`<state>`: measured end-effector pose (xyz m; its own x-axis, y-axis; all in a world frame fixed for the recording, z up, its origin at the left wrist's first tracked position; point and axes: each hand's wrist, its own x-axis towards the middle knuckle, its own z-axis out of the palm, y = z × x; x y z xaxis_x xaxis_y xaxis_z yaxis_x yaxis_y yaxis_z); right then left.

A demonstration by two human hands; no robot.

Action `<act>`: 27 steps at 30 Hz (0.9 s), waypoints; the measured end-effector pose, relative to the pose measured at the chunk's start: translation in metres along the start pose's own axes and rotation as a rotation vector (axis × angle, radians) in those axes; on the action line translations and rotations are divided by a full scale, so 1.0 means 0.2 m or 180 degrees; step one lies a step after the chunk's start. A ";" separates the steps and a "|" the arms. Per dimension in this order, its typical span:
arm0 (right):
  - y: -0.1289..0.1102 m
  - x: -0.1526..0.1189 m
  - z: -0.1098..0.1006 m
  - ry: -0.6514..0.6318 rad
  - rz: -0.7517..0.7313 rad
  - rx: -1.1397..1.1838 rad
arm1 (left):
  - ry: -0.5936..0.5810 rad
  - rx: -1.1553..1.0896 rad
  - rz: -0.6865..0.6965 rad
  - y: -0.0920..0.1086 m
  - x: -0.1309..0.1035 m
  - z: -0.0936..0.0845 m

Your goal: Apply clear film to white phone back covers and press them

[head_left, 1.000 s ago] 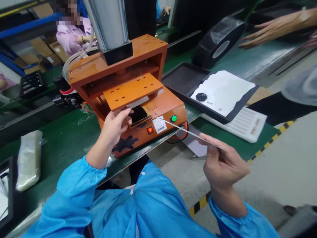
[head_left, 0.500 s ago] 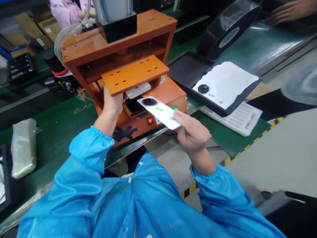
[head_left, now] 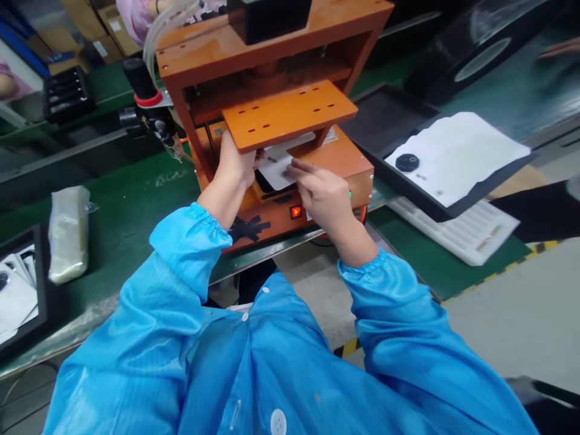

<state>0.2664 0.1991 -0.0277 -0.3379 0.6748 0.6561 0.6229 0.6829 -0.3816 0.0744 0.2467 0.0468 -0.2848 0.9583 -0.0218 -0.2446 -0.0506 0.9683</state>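
An orange press machine (head_left: 357, 167) stands on the green bench, its orange plate (head_left: 290, 115) above a dark recess. A white phone back panel (head_left: 275, 172) lies at the recess under that plate, partly hidden. My right hand (head_left: 324, 190) is closed with its fingertips on the panel's right edge. My left hand (head_left: 235, 162) reaches under the plate's left side; its fingers are mostly hidden there, close to the panel's left side.
A black tray (head_left: 441, 212) with white panels sits right of the machine, over a white slotted tray (head_left: 473, 244). At left are a plastic-wrapped block (head_left: 69, 235) and another black tray (head_left: 43, 290). A black roll (head_left: 444, 66) stands at the upper right.
My right hand has moved left and inward, bringing the white panel from in front of the machine to beneath the orange plate. The view has shifted, so the machine appears farther right and higher.
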 end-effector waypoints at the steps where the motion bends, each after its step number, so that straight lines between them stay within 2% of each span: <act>1: 0.00 0.02 0.00 -0.0115 0.0003 -0.0058 | 0.0071 -0.0072 -0.0074 0.00 0.00 0.01; 2: -0.01 0.03 0.00 -0.0220 0.0021 -0.0104 | 0.0191 -0.0143 -0.0149 -0.01 0.00 0.01; 8: -0.01 0.10 -0.01 -0.0503 0.0176 -0.0064 | 0.0182 0.0162 -0.0132 0.01 0.01 0.04; 11: -0.02 0.12 -0.01 -0.0620 0.0157 -0.0093 | 0.0111 0.0075 -0.0398 0.04 0.00 0.05; 14: -0.05 0.13 -0.02 -0.0740 0.0127 -0.0161 | 0.0137 0.0003 -0.0753 0.04 -0.07 0.07; 17: -0.08 0.13 -0.05 -0.0893 0.0086 -0.0249 | 0.0164 0.0099 -0.0719 0.05 -0.25 0.04; 19: -0.09 0.12 -0.07 -0.1017 -0.0045 -0.0283 | -0.0178 0.0412 -0.0702 0.08 -0.41 -0.02; 22: -0.07 0.14 -0.07 -0.0995 -0.0259 -0.0382 | -0.0792 0.1146 -0.0945 0.15 -0.67 -0.21; 25: 0.03 0.25 0.02 -0.0729 -0.0246 -0.0423 | -0.1257 0.1658 -0.1207 0.21 -0.87 -0.44; 27: 0.12 0.35 0.12 -0.0636 -0.0222 -0.0321 | -0.1291 0.1786 -0.1373 0.21 -0.96 -0.56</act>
<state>0.2409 0.2700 -0.0073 -0.5093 0.6759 0.5327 0.6572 0.7051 -0.2662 0.0152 0.0287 0.0629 0.1125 0.8941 -0.4336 0.2751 0.3913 0.8782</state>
